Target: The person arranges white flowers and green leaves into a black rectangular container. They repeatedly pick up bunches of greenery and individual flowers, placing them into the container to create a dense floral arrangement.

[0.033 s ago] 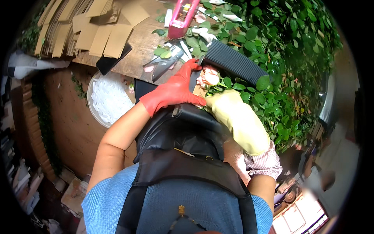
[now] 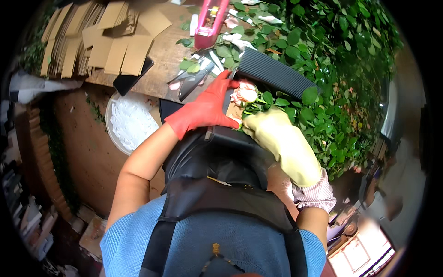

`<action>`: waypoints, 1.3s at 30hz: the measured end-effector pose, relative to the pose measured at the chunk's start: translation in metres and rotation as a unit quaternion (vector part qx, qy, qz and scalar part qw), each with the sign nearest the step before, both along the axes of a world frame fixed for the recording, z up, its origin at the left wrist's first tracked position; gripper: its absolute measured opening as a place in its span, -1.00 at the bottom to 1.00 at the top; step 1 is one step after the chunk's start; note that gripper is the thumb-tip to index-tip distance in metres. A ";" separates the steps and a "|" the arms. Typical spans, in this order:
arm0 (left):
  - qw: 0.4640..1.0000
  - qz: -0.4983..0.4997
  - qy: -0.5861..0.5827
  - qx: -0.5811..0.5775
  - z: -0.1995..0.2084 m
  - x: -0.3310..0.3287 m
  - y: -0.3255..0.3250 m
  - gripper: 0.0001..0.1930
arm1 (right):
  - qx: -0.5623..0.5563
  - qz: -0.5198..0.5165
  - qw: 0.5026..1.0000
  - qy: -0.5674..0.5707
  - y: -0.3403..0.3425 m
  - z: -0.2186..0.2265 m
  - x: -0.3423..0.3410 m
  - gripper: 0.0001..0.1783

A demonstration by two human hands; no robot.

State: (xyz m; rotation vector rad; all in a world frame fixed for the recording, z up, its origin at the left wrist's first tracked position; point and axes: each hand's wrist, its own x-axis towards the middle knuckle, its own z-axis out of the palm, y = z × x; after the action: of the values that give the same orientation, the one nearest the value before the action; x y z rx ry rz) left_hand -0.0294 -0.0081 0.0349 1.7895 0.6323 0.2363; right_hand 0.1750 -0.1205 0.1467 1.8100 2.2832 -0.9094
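My left hand (image 2: 205, 107), in a red rubber glove, spreads its thumb and fingers across a piece of brown cardboard (image 2: 234, 111). The fingertips touch a pink-and-cream rose (image 2: 247, 92); the thumb lies beside a second pale bloom, mostly covered. My right hand (image 2: 279, 141), in a thick pale-yellow glove, is closed around the leafy stems (image 2: 253, 108) just below the blooms. Its fingertips are partly hidden. Behind the flowers slants a dark ribbed panel (image 2: 277, 74).
Stacked cardboard pieces (image 2: 108, 41), a black phone (image 2: 133, 76) and a pink stapler-like tool (image 2: 210, 25) lie on the wooden table (image 2: 161, 55). Green foliage (image 2: 341, 92) heaps at right. Below the table edge stands a tub of white strips (image 2: 131, 122).
The view has shifted slightly. My left thumb has drawn back a little, and a pale bloom now shows beside it. My right hand stays at the stems.
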 end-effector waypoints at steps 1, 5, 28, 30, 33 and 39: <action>1.000 -0.001 0.013 -0.025 -0.006 -0.001 0.000 0.43 | -0.014 0.022 0.998 -0.064 -0.004 -0.016 0.004 -0.65; 0.998 -0.027 0.051 0.012 -0.010 -0.004 -0.003 0.20 | -0.052 -0.183 0.974 -0.125 0.003 -0.001 -0.003 -0.54; 0.997 0.045 0.046 -0.035 -0.024 0.006 -0.015 -0.52 | 0.265 -0.117 0.942 -0.171 -0.016 -0.017 -0.012 -0.60; 0.997 0.053 0.047 -0.043 -0.022 0.007 -0.017 -0.54 | 0.185 -0.139 0.955 -0.184 -0.005 -0.026 -0.006 -0.62; 0.998 0.055 0.024 -0.032 -0.033 0.007 -0.014 -0.47 | 0.110 -0.120 0.976 -0.148 0.010 -0.050 0.008 -0.69; 0.989 0.147 0.030 -0.004 -0.037 0.005 -0.025 -0.17 | 0.026 -0.071 0.992 -0.105 0.015 -0.044 0.011 -0.86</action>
State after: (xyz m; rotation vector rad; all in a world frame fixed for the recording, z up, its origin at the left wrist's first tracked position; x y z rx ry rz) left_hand -0.0245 -0.0336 -0.0019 1.6966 0.9390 0.3804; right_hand 0.1864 -0.1051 0.1031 2.0045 2.0930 -0.6447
